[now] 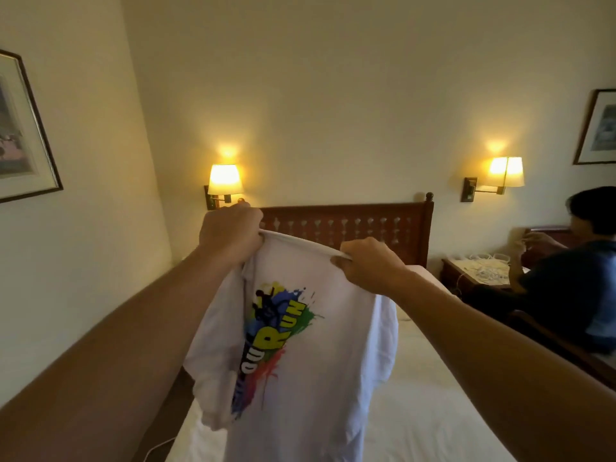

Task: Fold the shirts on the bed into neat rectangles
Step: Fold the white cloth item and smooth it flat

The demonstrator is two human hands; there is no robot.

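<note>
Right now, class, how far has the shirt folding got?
Nothing looks folded yet: no folded shirt shows on the bed. In hand: the left hand and right hand grip the top edge of a white printed T-shirt, held up and hanging unfolded. Left: laying it flat and folding it into a rectangle.

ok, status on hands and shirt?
Left hand and right hand both grip the top edge of the white printed t-shirt. Shirt hangs unfolded above the white-sheeted bed. Nothing in the way.
</note>
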